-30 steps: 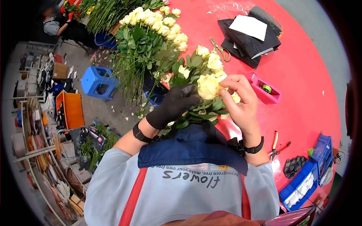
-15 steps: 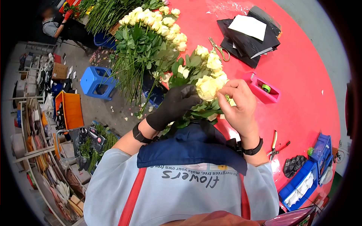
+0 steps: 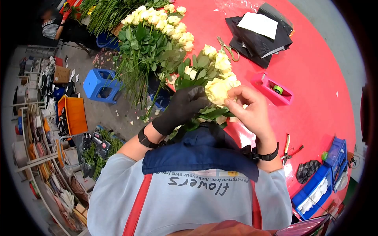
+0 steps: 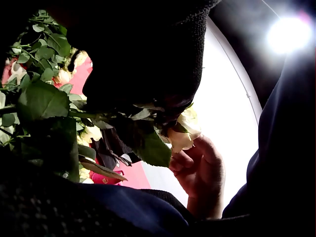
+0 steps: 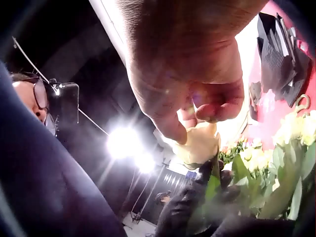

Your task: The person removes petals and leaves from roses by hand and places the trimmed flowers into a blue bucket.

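Two hands of yours meet at one pale yellow rose (image 3: 216, 91), which is held up in front of your apron, above the near edge of the red table (image 3: 323, 98). Your left hand (image 3: 183, 108), in a black glove, has its fingers curled round the stem right beneath the bloom; the glove hides exactly how tightly they close. Your bare right hand (image 3: 252, 108) has its thumb and forefinger nearly together on the outer petals, on the side away from the glove, pinching at the rim. Just beyond the bloom, more yellow roses (image 3: 223, 62) lie among broad green leaves, and further off to the left is a larger bundle of roses (image 3: 157, 19) with its long stems toward you. Scissors (image 3: 230, 49) with open handles lie between those flowers and a pile of black sheets (image 3: 256, 47), which has a white sheet (image 3: 258, 25) on top. Right of your bare hand sits a pink holder (image 3: 271, 88) with a green roll in it. Nearer you on the right are pliers (image 3: 287, 151), a dark checked cloth (image 3: 308, 171) and a blue bin (image 3: 317, 194) holding white material. On the floor to your left stand a blue stool (image 3: 100, 84) and an orange crate (image 3: 75, 114).
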A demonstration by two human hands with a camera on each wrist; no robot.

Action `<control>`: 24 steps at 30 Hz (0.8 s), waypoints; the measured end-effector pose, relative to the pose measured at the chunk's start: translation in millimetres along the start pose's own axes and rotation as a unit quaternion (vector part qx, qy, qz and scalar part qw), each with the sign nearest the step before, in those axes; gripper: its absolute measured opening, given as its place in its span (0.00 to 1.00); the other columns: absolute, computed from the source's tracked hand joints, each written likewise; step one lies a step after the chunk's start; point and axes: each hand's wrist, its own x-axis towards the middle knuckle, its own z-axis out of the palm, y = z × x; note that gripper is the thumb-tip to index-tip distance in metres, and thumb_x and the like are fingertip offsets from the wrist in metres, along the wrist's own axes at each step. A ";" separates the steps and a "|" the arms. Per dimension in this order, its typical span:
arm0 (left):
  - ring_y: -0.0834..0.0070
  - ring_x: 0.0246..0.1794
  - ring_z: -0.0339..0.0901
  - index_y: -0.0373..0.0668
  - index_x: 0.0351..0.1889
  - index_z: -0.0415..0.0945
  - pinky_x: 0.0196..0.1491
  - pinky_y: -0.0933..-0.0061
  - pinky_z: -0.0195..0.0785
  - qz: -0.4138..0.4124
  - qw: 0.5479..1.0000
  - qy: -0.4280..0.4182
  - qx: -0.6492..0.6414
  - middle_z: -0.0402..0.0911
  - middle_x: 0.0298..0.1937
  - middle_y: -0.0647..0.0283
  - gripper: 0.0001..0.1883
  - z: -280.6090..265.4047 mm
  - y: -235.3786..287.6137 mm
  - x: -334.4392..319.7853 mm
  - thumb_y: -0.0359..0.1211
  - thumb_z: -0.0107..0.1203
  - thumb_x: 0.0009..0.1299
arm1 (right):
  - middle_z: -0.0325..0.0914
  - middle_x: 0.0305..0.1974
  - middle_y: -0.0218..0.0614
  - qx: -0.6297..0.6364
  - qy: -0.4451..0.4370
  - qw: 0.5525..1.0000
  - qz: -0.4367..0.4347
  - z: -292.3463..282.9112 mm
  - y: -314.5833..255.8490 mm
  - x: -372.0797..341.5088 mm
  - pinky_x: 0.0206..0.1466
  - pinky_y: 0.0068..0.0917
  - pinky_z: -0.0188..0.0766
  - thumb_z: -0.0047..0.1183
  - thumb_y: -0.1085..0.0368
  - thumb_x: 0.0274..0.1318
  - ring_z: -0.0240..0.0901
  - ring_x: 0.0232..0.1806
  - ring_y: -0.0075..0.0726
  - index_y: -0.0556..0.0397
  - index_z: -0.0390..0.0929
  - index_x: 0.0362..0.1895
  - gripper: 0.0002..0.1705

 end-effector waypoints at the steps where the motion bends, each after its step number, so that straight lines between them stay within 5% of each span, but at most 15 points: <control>1: 0.82 0.44 0.75 0.33 0.54 0.74 0.49 0.78 0.68 -0.007 1.000 0.002 0.017 0.81 0.46 0.65 0.17 -2.5 -4.9 0.9 0.29 0.54 0.68 | 0.72 0.26 0.21 0.019 -0.024 0.999 0.038 -2.5 0.8 0.4 0.25 0.18 0.58 0.62 0.68 0.52 0.58 0.21 0.12 0.59 0.80 0.36 0.08; 5: 0.83 0.44 0.74 0.33 0.55 0.74 0.48 0.78 0.68 -0.012 0.994 0.000 0.109 0.80 0.46 0.66 0.16 -6.0 -10.8 6.6 0.29 0.51 0.71 | 0.73 0.25 0.23 0.093 -0.034 0.994 0.038 -2.3 3.3 2.2 0.29 0.17 0.63 0.61 0.69 0.54 0.64 0.25 0.13 0.59 0.82 0.35 0.06; 8: 0.87 0.28 0.66 0.37 0.35 0.74 0.31 0.79 0.60 -0.018 0.996 0.021 0.081 0.72 0.27 0.73 0.09 0.4 -6.8 5.4 0.34 0.53 0.71 | 0.76 0.26 0.24 0.106 -0.039 0.993 0.034 -3.3 -1.8 2.2 0.32 0.17 0.66 0.60 0.70 0.56 0.68 0.28 0.14 0.60 0.83 0.35 0.05; 11: 0.87 0.30 0.66 0.38 0.35 0.74 0.33 0.80 0.60 -0.004 1.000 0.027 -0.010 0.73 0.29 0.72 0.09 8.4 0.5 4.7 0.35 0.51 0.72 | 0.78 0.28 0.24 0.132 -0.050 0.988 0.069 -5.3 -3.8 0.6 0.33 0.17 0.67 0.61 0.70 0.57 0.70 0.30 0.14 0.61 0.83 0.35 0.06; 14: 0.87 0.33 0.66 0.37 0.39 0.75 0.36 0.81 0.61 -0.035 0.999 -0.015 -0.012 0.74 0.32 0.72 0.10 -5.5 -13.0 5.8 0.35 0.49 0.73 | 0.79 0.29 0.25 0.151 -0.057 0.983 0.086 -7.1 -2.8 0.0 0.32 0.17 0.67 0.61 0.69 0.58 0.70 0.30 0.14 0.61 0.83 0.36 0.06; 17: 0.83 0.45 0.74 0.33 0.57 0.72 0.48 0.79 0.67 -0.039 0.997 -0.048 -0.051 0.79 0.48 0.66 0.17 -11.2 -16.7 5.1 0.31 0.48 0.73 | 0.79 0.29 0.25 0.156 -0.061 0.983 0.081 -9.8 -0.9 0.1 0.31 0.17 0.67 0.61 0.69 0.58 0.70 0.29 0.14 0.61 0.83 0.37 0.07; 24: 0.85 0.45 0.74 0.34 0.56 0.74 0.47 0.81 0.67 -0.055 0.998 -0.010 -0.037 0.80 0.48 0.66 0.17 -19.6 -13.7 5.9 0.31 0.51 0.72 | 0.80 0.32 0.28 0.138 0.021 0.989 0.040 -19.2 -2.4 -2.0 0.37 0.18 0.69 0.59 0.72 0.58 0.73 0.34 0.18 0.62 0.82 0.38 0.05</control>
